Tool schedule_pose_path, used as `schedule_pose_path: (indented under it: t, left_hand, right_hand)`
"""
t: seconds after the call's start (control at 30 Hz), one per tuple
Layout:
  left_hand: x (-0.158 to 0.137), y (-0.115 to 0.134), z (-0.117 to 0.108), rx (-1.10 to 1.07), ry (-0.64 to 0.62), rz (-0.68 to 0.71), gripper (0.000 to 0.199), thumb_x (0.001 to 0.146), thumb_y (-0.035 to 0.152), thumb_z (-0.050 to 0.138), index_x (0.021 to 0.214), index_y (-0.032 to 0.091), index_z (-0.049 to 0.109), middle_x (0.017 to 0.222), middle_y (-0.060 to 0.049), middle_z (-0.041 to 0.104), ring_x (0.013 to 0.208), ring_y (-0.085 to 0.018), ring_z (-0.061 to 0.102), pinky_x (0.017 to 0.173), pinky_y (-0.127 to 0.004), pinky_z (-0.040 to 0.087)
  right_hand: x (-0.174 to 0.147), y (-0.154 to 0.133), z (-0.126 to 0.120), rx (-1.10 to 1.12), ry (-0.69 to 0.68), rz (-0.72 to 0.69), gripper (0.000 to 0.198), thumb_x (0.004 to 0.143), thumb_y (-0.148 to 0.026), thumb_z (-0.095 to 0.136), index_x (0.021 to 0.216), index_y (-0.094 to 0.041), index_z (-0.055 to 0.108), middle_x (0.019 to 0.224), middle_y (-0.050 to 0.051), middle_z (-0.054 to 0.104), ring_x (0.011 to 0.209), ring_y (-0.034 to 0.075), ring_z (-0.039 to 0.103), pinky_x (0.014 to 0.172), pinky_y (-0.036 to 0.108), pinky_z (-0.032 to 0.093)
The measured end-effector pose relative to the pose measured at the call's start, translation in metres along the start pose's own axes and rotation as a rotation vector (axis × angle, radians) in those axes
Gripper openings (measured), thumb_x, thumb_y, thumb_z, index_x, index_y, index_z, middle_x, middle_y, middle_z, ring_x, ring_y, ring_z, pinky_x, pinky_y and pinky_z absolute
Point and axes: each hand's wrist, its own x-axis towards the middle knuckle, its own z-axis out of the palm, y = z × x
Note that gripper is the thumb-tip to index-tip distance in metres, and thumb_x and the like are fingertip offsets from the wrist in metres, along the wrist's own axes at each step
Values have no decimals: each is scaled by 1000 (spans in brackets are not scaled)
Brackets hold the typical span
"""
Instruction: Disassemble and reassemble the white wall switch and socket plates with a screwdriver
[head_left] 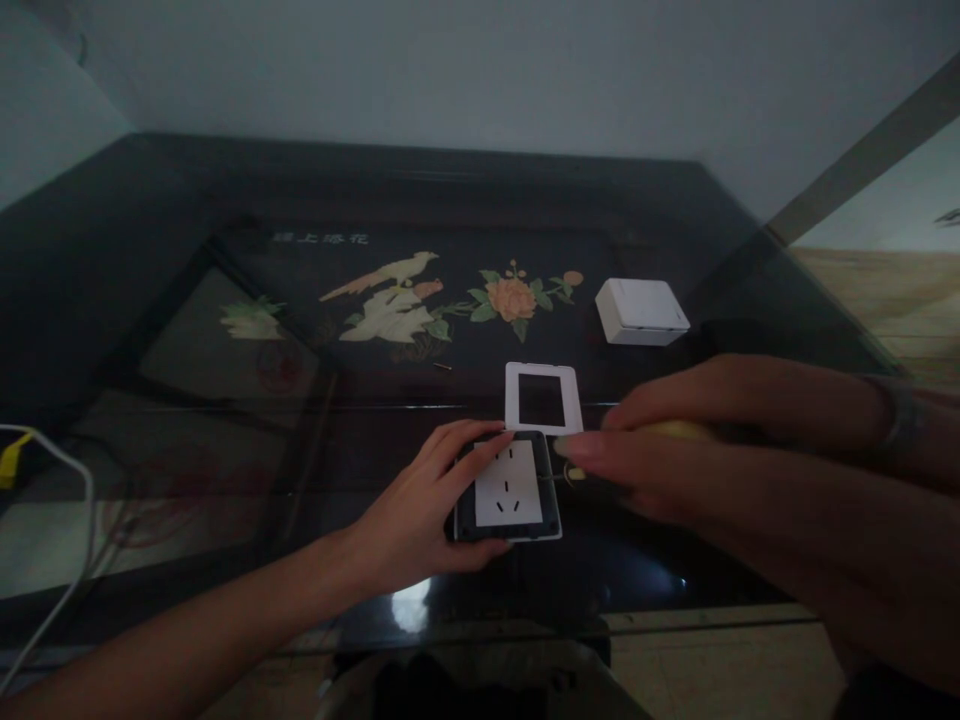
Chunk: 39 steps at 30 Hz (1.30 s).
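A wall socket [508,487] with a white face and dark surround lies at the near middle of the glass tabletop. My left hand [439,490] grips it from the left, fingers over the top edge and thumb along the near edge. My right hand [675,470], partly blurred, is closed around a screwdriver [679,430] with a yellow handle. Its thin metal shaft points left and reaches the socket's right side; the exact tip contact is too small to make out. Just beyond the socket lies a white cover frame [512,398] with a rectangular opening.
A white box [643,310] stands at the right, past the frame. One small screw [442,366] lies left of the frame. At the far left hangs a white cable [88,500] with a yellow tag [11,462]. The glass tabletop [420,190] covers a bird-and-flower picture.
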Motion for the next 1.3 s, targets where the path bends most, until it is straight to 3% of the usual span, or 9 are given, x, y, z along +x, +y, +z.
schedule_pose_path:
  t: [0.13,0.23,0.4,0.5,0.63,0.73,0.87,1.0,1.3]
  left_hand:
    - [1,0,0,0,2,6,87,75,36,71,145,28,22,143,-11,36,130,-32,35,106,-53,38]
    - [1,1,0,-1,9,9,87,74,37,71,145,27,23,144,-11,37,132,-32,33,109,-53,35]
    - [2,2,-1,9,1,19,85,75,35,71,145,25,24,144,-11,39,134,-31,30,110,-54,33]
    - [2,1,0,27,16,25,86,75,36,71,145,24,24,143,-12,39,133,-32,32,108,-53,36]
    - [1,0,1,32,12,19,86,76,36,70,146,26,22,143,-13,38,132,-34,34,106,-56,38]
    - [0,0,1,7,5,13,87,75,37,70,146,27,21,144,-13,36,132,-34,34,105,-57,38]
    - [1,2,-1,-17,2,-1,86,75,35,70,146,28,22,144,-11,35,133,-33,31,107,-58,35]
    - [2,3,-1,-33,3,-16,87,75,35,71,146,28,22,143,-12,37,132,-33,33,107,-55,36]
    - [-1,0,1,-18,3,-11,85,76,37,70,145,27,23,142,-13,37,130,-34,36,104,-56,39]
  right_hand:
    - [8,-6,5,-44,149,-85,26,91,-30,54,72,-23,70,61,-2,63,49,11,56,45,24,44]
    - [5,0,4,-33,71,-140,26,92,-36,52,103,-20,69,89,4,71,79,18,67,66,28,55]
    - [-7,13,-3,25,-116,-100,47,95,-27,40,142,-28,40,131,1,57,115,20,58,88,28,54]
    - [-8,10,-3,84,-92,-98,41,97,-31,36,137,-31,46,118,-1,64,102,16,64,78,23,55]
    - [2,-1,6,56,117,24,20,91,-41,53,97,-29,68,76,-3,65,70,13,63,55,23,49]
    - [8,-1,11,-36,146,-54,31,90,-48,51,78,-25,68,61,-1,59,62,14,59,50,26,44]
    - [6,7,7,-50,36,-96,33,95,-39,45,114,-20,64,103,5,69,95,20,64,78,30,54]
    - [0,12,-1,60,-117,-142,47,94,-16,41,141,-16,41,134,5,54,119,17,54,96,24,48]
    - [5,-7,8,-71,151,-37,20,89,-39,57,83,-24,69,68,-1,65,66,15,61,57,27,48]
